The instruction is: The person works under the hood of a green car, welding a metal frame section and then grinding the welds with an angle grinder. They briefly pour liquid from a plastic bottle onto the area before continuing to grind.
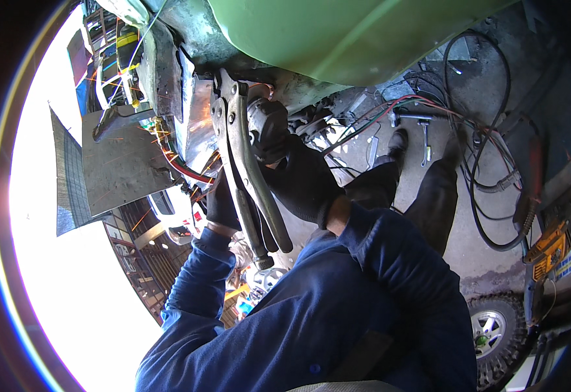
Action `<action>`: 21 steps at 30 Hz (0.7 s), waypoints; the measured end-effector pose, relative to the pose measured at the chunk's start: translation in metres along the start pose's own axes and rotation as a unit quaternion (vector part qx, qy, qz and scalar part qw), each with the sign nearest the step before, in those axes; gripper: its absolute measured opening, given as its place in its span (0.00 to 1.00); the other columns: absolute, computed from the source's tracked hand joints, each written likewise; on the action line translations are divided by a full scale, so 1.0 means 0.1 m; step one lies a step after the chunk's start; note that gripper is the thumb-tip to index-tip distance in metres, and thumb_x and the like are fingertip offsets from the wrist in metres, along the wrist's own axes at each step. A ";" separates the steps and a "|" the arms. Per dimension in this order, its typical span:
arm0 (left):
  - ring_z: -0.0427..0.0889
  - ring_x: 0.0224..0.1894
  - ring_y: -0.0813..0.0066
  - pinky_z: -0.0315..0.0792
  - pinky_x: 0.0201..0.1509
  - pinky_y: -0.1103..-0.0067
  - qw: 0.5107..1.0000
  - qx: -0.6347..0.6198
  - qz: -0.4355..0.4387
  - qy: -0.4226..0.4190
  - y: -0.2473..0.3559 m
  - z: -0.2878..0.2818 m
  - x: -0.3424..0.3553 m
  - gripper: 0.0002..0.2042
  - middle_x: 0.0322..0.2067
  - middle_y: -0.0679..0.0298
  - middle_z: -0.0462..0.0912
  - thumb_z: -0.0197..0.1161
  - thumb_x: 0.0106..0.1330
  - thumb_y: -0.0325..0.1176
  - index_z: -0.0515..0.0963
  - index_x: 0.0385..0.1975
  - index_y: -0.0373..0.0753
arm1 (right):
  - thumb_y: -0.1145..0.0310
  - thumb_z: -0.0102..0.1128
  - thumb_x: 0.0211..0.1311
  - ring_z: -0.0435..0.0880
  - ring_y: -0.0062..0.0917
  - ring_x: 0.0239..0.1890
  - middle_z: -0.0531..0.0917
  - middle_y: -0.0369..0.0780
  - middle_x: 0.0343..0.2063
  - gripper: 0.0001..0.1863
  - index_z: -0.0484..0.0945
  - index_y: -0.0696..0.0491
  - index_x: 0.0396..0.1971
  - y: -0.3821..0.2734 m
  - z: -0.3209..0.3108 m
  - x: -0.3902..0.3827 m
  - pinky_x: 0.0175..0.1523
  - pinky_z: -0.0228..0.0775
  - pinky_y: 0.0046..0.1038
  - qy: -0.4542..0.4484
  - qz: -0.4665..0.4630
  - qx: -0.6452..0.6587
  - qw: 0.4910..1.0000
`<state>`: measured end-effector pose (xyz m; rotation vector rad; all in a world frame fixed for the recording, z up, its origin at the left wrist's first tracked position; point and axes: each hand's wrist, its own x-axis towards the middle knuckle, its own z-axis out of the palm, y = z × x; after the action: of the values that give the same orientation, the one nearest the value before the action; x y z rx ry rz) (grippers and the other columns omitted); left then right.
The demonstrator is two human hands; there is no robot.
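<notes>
My right hand (306, 186), in a black glove, is closed round the dark body of what looks like an angle grinder (268, 127). Orange sparks fly left from a bright spot on the sheet-metal edge (200, 121) beside it. Large locking pliers (251, 163) are clamped at the metal's upper edge, their long handles hanging down towards me between my forearms. Close behind those handles is my left hand (221, 204), also gloved; its fingers are hidden, so I cannot see what they hold. The grinder's disc is out of sight.
Overhead bulges a pale green painted panel (364, 39). A flat grey metal plate (125, 163) stands at left, near a red-and-black hose (184, 168). On the concrete floor lie a hammer (422, 119), a wrench (426, 153) and looping cables (471, 183). A wheel (491, 336) stands lower right.
</notes>
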<state>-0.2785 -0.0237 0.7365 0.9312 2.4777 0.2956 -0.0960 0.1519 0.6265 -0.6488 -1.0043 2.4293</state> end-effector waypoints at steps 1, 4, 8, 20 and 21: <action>0.87 0.44 0.46 0.81 0.49 0.58 1.000 0.001 -0.001 0.001 0.00 0.00 0.00 0.25 0.42 0.52 0.85 0.73 0.61 0.38 0.78 0.57 0.37 | 0.42 0.72 0.66 0.89 0.37 0.53 0.88 0.45 0.46 0.32 0.80 0.57 0.51 0.00 0.00 0.00 0.60 0.80 0.37 0.002 0.002 0.000 1.000; 0.87 0.44 0.46 0.81 0.49 0.58 1.000 0.000 -0.003 0.000 0.00 0.00 -0.01 0.25 0.42 0.52 0.85 0.74 0.61 0.39 0.78 0.57 0.37 | 0.43 0.73 0.66 0.89 0.37 0.52 0.88 0.45 0.46 0.31 0.80 0.56 0.51 0.00 0.00 0.00 0.60 0.80 0.37 0.013 -0.020 -0.008 1.000; 0.87 0.44 0.46 0.81 0.49 0.58 1.000 0.002 -0.002 -0.001 0.00 0.00 -0.02 0.25 0.42 0.51 0.85 0.74 0.61 0.39 0.78 0.56 0.37 | 0.44 0.73 0.66 0.89 0.38 0.52 0.88 0.45 0.46 0.30 0.81 0.56 0.51 0.02 0.01 0.03 0.60 0.81 0.38 0.006 -0.033 -0.015 0.999; 0.88 0.43 0.46 0.81 0.48 0.58 1.000 0.001 -0.003 -0.001 0.00 0.01 0.00 0.25 0.41 0.51 0.85 0.74 0.60 0.40 0.78 0.56 0.37 | 0.45 0.73 0.66 0.89 0.36 0.53 0.89 0.44 0.48 0.25 0.87 0.50 0.50 0.01 0.00 0.00 0.61 0.80 0.39 0.017 -0.041 -0.002 0.999; 0.88 0.43 0.46 0.81 0.48 0.58 1.000 0.001 -0.003 0.000 0.00 0.00 0.00 0.25 0.41 0.51 0.85 0.74 0.60 0.40 0.78 0.56 0.37 | 0.45 0.73 0.66 0.89 0.36 0.53 0.88 0.44 0.48 0.25 0.87 0.50 0.49 0.00 0.00 0.00 0.61 0.80 0.39 0.013 -0.039 -0.003 0.999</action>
<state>-0.2783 -0.0239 0.7363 0.9249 2.4809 0.2900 -0.0956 0.1520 0.6263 -0.6307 -1.0083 2.3447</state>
